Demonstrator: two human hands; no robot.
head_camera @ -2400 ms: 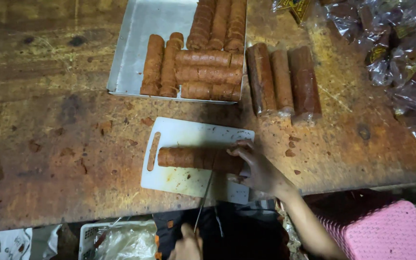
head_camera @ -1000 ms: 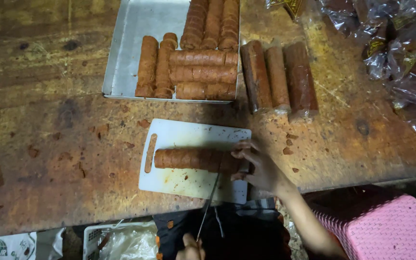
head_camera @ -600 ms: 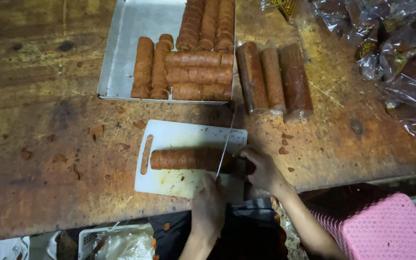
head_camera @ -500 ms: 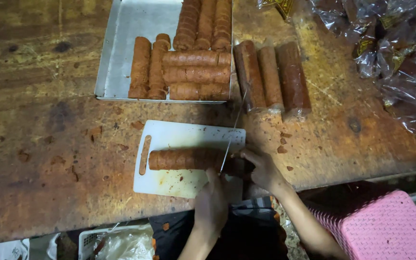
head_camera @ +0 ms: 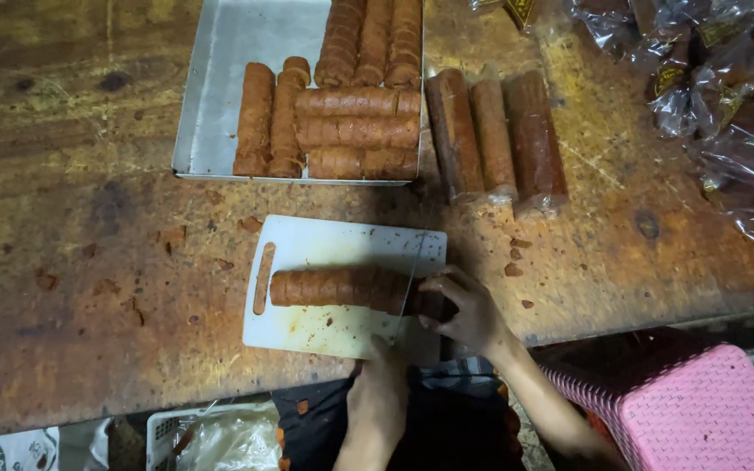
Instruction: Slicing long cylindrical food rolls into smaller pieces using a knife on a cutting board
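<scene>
Head view: brown roll lies on the white cutting board, long axis left-right. Right hand is closed on the roll's right end, so the rest of the roll runs leftward from that grip. Left hand sits at the board's near edge, wrapped around a knife whose thin blade crosses the roll just left of the right-hand fingers. Beyond the board, a metal tray holds more rolls. Three wrapped rolls lie right of the tray. Pink basket is near right.
</scene>
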